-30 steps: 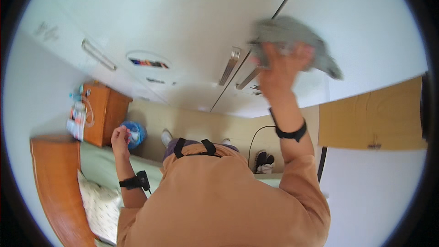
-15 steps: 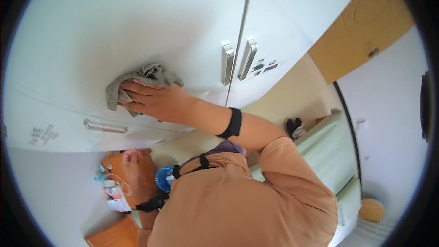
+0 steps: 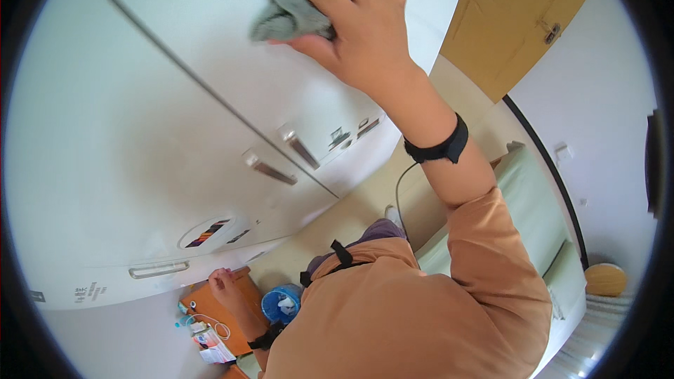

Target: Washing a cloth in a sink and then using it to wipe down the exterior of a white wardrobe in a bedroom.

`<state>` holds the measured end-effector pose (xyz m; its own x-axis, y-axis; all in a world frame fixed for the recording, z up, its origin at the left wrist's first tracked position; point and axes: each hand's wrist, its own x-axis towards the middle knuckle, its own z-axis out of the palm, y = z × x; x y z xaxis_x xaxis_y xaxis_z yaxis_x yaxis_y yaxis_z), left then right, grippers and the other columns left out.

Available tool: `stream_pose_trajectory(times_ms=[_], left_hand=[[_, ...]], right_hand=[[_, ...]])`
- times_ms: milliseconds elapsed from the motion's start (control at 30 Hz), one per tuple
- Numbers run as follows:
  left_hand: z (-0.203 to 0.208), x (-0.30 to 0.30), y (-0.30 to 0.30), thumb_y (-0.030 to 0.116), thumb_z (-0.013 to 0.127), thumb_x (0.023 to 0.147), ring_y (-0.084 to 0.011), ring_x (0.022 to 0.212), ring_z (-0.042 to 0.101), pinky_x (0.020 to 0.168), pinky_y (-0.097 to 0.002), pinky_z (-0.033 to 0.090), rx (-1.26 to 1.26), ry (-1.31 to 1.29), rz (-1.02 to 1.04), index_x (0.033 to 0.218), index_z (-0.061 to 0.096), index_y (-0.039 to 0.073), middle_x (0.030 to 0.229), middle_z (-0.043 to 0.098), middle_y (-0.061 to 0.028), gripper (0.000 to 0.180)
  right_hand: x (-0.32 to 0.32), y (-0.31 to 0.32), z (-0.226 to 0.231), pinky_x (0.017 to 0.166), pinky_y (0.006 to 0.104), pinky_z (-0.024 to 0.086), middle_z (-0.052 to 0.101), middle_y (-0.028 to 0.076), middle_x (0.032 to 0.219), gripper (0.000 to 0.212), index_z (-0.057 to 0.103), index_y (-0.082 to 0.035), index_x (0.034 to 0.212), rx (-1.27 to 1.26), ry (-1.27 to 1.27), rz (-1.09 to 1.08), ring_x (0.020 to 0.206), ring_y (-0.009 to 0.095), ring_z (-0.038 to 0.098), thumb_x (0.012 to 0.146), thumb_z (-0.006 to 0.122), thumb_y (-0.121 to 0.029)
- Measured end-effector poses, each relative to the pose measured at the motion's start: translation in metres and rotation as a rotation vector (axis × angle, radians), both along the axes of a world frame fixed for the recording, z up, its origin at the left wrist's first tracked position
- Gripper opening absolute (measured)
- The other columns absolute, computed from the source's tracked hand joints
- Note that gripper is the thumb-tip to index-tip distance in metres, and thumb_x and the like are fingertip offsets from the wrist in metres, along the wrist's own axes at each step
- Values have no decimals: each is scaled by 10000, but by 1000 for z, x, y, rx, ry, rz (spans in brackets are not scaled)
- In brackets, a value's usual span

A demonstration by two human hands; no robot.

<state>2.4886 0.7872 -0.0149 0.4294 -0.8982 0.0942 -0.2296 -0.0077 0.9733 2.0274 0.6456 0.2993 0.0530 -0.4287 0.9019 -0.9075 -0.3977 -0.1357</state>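
My right hand (image 3: 368, 31) is closed over a grey-green cloth (image 3: 288, 10), with the fingers spread across it. The cloth is pressed on the upper part of a white cabinet door (image 3: 295, 91), and part of it lies under the fingers or beyond the top edge. Two metal handles (image 3: 300, 150) stand side by side along the seam below that hand. My left hand (image 3: 223, 286) hangs low at my side, beside the cabinet's lower edge. Its fingers are loosely bent and seem to hold nothing.
A blue bin (image 3: 281, 303) with white waste stands by an orange-brown table (image 3: 242, 295) with a cable and small items. A bed with a pale green cover (image 3: 526, 203) is at right. Beyond it are a wooden door (image 3: 519, 21) and a round stool (image 3: 605, 279).
My right hand has carried the cloth up and to the right, across the seam to the other door. The view has turned with it. My left hand stays low.
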Motion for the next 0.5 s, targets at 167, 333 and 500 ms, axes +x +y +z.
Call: stream_pose_trajectory(times_ms=[167, 333, 500], left_hand=[[15, -102, -38, 183, 523, 931, -122, 758, 545, 649, -239, 450, -29, 20, 99, 973, 524, 36, 866, 569, -56, 153], [14, -172, -70, 237, 522, 936, -124, 809, 546, 660, -247, 430, -246, 49, 15, 1048, 500, 65, 952, 559, -44, 207], [36, -175, -43, 132, 517, 919, -141, 855, 532, 722, -251, 419, -214, -3, 69, 1125, 489, 50, 996, 543, -46, 224]], right_hand=[[-39, -11, -128, 939, 586, 284, 502, 67, 1085, 473, 672, -327, 1039, -142, 149, -88, 1198, 441, 365, 567, 688, -294], [-69, 17, -305, 997, 542, 281, 542, 82, 966, 301, 675, -291, 914, 204, 303, 71, 1120, 387, 430, 618, 664, -238], [-91, 9, -221, 977, 573, 335, 519, 126, 932, 290, 659, -235, 948, 177, 309, 57, 1138, 407, 400, 663, 632, -187]])
